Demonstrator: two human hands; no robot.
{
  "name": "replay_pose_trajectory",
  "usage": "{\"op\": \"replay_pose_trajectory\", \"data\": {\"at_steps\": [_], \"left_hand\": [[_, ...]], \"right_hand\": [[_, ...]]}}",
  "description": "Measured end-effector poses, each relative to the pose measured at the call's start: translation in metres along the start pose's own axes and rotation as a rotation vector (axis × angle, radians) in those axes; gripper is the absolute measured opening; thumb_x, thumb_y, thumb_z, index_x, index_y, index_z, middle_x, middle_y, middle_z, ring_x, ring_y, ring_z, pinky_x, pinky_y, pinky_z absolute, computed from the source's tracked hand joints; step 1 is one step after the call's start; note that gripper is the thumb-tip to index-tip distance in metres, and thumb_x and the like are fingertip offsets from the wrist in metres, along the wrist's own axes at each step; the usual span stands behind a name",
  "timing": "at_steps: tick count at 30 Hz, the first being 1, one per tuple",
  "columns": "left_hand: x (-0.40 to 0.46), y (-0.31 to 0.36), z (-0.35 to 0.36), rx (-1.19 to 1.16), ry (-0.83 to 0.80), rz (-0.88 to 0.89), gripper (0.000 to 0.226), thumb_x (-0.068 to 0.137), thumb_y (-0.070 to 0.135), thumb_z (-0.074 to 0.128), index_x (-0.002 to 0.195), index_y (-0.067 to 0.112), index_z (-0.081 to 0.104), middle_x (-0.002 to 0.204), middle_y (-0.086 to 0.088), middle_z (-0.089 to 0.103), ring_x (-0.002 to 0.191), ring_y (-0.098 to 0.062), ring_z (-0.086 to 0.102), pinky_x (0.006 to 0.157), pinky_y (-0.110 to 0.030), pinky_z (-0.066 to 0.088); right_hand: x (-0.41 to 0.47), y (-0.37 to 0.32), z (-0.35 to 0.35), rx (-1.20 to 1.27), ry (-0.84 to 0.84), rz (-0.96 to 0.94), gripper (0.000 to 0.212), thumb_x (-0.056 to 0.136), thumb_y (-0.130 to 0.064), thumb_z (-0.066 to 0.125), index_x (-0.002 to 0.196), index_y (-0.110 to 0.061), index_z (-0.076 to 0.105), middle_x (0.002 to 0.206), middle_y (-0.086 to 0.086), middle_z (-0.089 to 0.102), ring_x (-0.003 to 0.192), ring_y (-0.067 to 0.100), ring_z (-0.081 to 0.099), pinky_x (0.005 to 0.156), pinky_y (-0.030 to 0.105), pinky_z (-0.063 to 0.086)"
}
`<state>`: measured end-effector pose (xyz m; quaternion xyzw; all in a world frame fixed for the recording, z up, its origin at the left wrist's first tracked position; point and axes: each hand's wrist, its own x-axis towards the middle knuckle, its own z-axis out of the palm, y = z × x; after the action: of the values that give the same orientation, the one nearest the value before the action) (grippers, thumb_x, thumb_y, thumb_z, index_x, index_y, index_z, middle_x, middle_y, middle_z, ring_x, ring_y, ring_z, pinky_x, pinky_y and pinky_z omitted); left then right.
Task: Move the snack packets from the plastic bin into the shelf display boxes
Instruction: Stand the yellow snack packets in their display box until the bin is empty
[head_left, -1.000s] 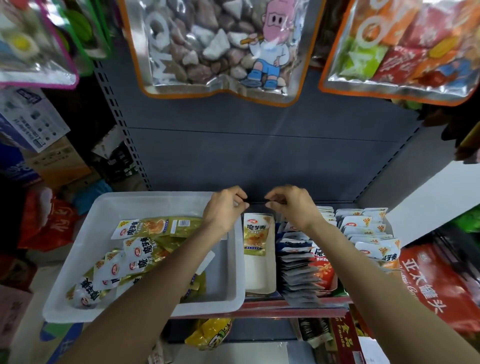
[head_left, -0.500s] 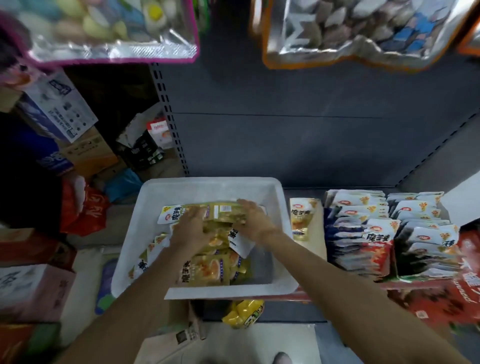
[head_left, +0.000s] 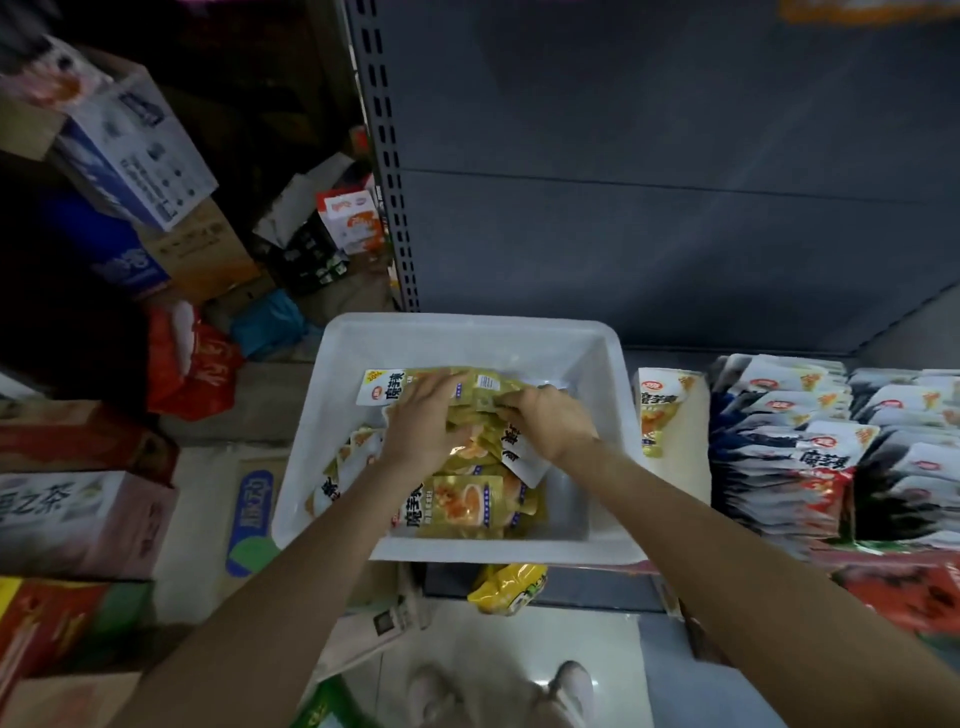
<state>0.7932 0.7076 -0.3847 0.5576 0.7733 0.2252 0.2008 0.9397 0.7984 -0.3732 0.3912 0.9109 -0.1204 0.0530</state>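
Observation:
A white plastic bin (head_left: 602, 364) sits on the shelf edge with several yellow-green snack packets (head_left: 457, 506) heaped inside. Both hands are down in the bin on the heap. My left hand (head_left: 421, 426) lies spread over the packets, its fingers bent around the top ones. My right hand (head_left: 550, 421) grips packets at the heap's right side, fingers curled in. Right of the bin stands a white display box (head_left: 685, 457) with one yellow packet (head_left: 655, 410) upright at its back.
Further right, rows of white and red-blue snack packets (head_left: 800, 447) fill other display boxes. Cardboard cartons (head_left: 78, 519) and a red bag (head_left: 192, 364) crowd the floor at left. A yellow pack (head_left: 509, 587) sits on the shelf below. My shoes (head_left: 571, 691) show on the floor.
Both hands left the shelf's back edge above the display box and dropped into the bin, closing on the packet heap. The camera tilted down and left.

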Motion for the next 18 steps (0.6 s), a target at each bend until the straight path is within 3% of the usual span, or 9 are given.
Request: {"op": "replay_pose_trajectory", "data": {"at_steps": [2,4,5,8,11,13,15,18], "left_hand": [[0.002,0.013,-0.009,-0.107,0.1,0.093,0.034,0.085,0.021,0.067,0.118,0.016,0.061,0.115,-0.005,0.064,0.107,-0.023,0.057,0.092,-0.039,0.047],[0.003,0.026,-0.018,-0.18,0.154,0.117,0.01,0.089,0.016,0.062,0.097,0.012,0.066,0.083,-0.005,0.069,0.075,-0.023,0.063,0.07,-0.043,0.052],[0.004,0.032,-0.021,-0.208,0.182,0.106,0.006,0.09,0.015,0.061,0.092,0.012,0.065,0.077,-0.005,0.068,0.069,-0.022,0.063,0.066,-0.043,0.052],[0.009,0.044,-0.021,-0.36,0.228,0.003,0.008,0.091,0.017,0.059,0.088,0.011,0.064,0.076,-0.009,0.067,0.071,-0.027,0.064,0.066,-0.042,0.051],[0.011,0.065,-0.015,-0.586,0.178,-0.091,0.008,0.091,0.017,0.06,0.084,0.021,0.062,0.079,-0.017,0.067,0.074,-0.037,0.064,0.067,-0.048,0.054],[0.013,0.087,-0.01,-0.697,0.082,-0.11,0.008,0.091,0.012,0.059,0.087,0.018,0.062,0.085,-0.017,0.068,0.072,-0.026,0.067,0.067,-0.04,0.059],[0.018,0.107,-0.002,-0.692,0.005,-0.083,0.001,0.09,0.01,0.061,0.09,0.01,0.062,0.086,-0.017,0.068,0.07,-0.018,0.066,0.068,-0.036,0.06],[0.028,0.131,0.014,-0.565,-0.047,-0.031,0.008,0.083,0.014,0.068,0.09,0.009,0.066,0.085,-0.013,0.071,0.077,-0.027,0.068,0.075,-0.044,0.056]], "right_hand": [[-0.01,0.005,-0.018,0.125,0.028,-0.024,0.021,0.098,-0.028,0.045,0.106,-0.02,0.063,0.098,0.01,0.067,0.094,0.031,0.061,0.074,0.034,0.044],[-0.021,0.011,-0.035,0.319,0.093,0.029,0.017,0.093,-0.033,0.056,0.093,-0.019,0.066,0.085,0.007,0.068,0.083,0.026,0.061,0.068,0.033,0.045],[-0.026,0.017,-0.043,0.426,0.122,0.076,0.016,0.088,-0.034,0.063,0.088,-0.019,0.067,0.08,0.004,0.067,0.076,0.022,0.061,0.067,0.033,0.047],[-0.04,0.036,-0.067,0.664,0.243,0.22,0.008,0.078,-0.023,0.076,0.08,-0.019,0.069,0.071,-0.003,0.065,0.06,0.01,0.057,0.059,0.025,0.048],[-0.057,0.054,-0.085,1.111,0.456,0.336,0.014,0.074,-0.004,0.076,0.075,-0.013,0.066,0.066,-0.003,0.065,0.06,0.011,0.06,0.056,0.025,0.052],[-0.068,0.064,-0.095,1.282,0.575,0.343,0.009,0.078,0.0,0.072,0.079,-0.006,0.065,0.062,-0.004,0.066,0.056,0.008,0.06,0.053,0.022,0.05],[-0.079,0.077,-0.104,1.263,0.648,0.335,0.003,0.082,-0.003,0.069,0.083,-0.003,0.066,0.066,-0.001,0.066,0.056,0.007,0.059,0.053,0.021,0.048],[-0.092,0.102,-0.116,1.114,0.696,0.33,0.002,0.085,-0.007,0.067,0.084,-0.007,0.064,0.068,-0.003,0.063,0.049,-0.002,0.054,0.048,0.016,0.042]]}}
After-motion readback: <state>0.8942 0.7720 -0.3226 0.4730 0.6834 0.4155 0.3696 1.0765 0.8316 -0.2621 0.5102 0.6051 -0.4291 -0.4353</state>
